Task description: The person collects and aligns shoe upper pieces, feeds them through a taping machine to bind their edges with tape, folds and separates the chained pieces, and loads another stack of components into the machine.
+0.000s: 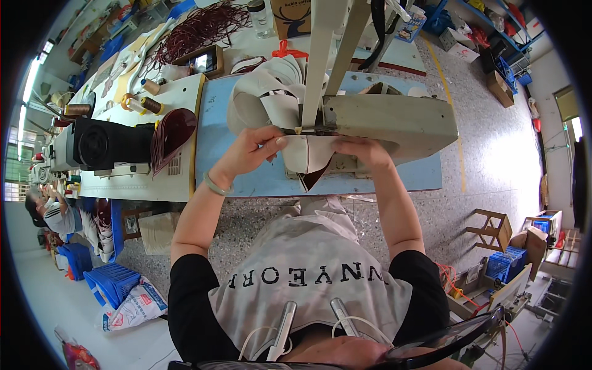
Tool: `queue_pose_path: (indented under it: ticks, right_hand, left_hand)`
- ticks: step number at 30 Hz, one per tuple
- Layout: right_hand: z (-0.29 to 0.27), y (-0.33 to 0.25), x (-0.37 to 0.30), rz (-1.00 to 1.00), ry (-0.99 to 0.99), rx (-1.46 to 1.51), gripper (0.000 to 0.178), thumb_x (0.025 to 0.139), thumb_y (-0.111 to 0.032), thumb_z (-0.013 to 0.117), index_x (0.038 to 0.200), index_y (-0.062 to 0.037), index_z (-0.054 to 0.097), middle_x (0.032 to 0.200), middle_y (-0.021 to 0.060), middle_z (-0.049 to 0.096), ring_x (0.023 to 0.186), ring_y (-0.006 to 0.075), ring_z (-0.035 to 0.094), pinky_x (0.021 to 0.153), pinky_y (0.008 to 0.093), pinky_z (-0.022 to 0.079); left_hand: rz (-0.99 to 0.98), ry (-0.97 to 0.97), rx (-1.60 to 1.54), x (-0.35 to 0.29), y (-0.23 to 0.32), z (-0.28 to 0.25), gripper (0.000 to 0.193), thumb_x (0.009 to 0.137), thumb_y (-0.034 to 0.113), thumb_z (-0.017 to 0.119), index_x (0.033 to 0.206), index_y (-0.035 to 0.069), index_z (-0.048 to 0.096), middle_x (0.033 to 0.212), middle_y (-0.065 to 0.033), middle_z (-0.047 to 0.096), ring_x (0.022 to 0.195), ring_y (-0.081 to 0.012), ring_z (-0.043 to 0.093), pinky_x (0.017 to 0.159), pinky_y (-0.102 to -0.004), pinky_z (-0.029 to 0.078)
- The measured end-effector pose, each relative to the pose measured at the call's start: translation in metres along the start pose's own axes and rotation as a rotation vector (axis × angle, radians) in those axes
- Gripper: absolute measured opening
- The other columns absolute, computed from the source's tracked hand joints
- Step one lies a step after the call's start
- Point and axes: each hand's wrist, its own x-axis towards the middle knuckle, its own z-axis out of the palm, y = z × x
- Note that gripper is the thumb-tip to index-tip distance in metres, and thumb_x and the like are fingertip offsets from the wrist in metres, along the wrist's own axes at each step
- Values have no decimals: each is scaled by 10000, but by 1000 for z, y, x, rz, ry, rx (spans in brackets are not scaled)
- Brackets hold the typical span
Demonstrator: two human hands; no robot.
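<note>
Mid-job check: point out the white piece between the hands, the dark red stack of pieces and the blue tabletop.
White piece (pixel 303 154): head view, middle of its front face.
Dark red stack (pixel 176 137): head view, middle of its top piece.
Blue tabletop (pixel 213 117): head view, bare left part.

A panel (pixel 308 151) sits between the left fingers (pixel 274 145) and the right fingers (pixel 351 145), just before the left end of a sewing machine (pixel 401 120) at the right of the tabletop (pixel 213 142). Stacked pieces (pixel 246 102) lie behind the panel, to its left. On the adjoining left tabletop (pixel 132 190) stands machine No. 2 (pixel 98 145), thread spools (pixel 152 106) behind it. Farther back, a cord bundle (pixel 191 34) lies left of a jar (pixel 261 23) and box (pixel 299 18). At lower left, a bag (pixel 135 306) lies before a basket (pixel 114 283).
</note>
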Motion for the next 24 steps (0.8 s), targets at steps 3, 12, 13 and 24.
queue_pose_path:
  ticks: [3,12,13,24]
  right_hand:
    - [0,-3,4,163,125,-123,424,722,-100,799,1100,-36,618,1069,46,630,1008,167,567,879,322,479]
    - [-86,137,47,-124,448,-265,500,800,-73,726,1250,-92,510,1190,65,567,1029,173,565,889,348,487]
    - [-81,125,47,-94,405,48,504,799,-73,726,1253,-92,508,1189,60,568,1025,171,566,887,345,487]
    - [11,129,-57,-324,-157,-1004,233,717,-122,734,943,-93,690,1003,39,656,1032,236,564,870,375,472]
  left_hand:
    - [-60,44,17,3,-4,2,261,957,223,567,847,-11,603,652,-12,542,570,-67,508,526,-249,427]
    - [-156,127,-56,33,-28,-2,260,963,243,550,859,11,602,618,1,530,537,-58,496,486,-222,398]
    - [-138,217,-123,31,-29,-1,221,956,226,561,896,16,601,613,3,529,534,-57,495,482,-224,398]
    - [-2,-207,842,-54,-105,97,335,914,230,565,1233,127,556,682,-124,632,573,-242,626,503,-357,477]
